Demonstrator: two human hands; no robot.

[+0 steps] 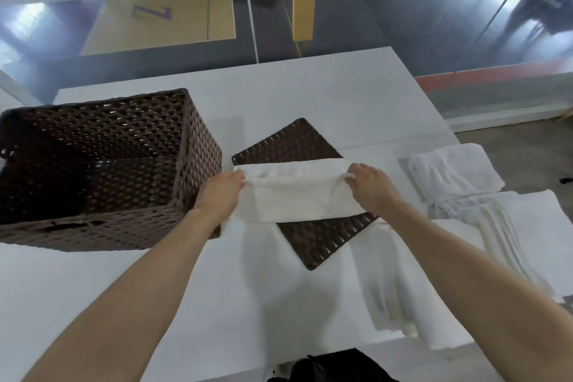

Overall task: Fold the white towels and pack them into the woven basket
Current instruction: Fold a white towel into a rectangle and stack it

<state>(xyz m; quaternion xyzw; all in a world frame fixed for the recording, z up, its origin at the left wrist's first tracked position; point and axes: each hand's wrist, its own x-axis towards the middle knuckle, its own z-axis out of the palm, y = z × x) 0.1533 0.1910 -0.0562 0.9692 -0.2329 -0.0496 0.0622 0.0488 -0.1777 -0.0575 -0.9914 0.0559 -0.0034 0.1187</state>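
- Over the woven lid, just right of the woven basket: white towel folded, left hand and right hand each pinching an end.
- Soft, light, likely sags mid-span. Hold at both ends, fold edges trapped, or it opens.
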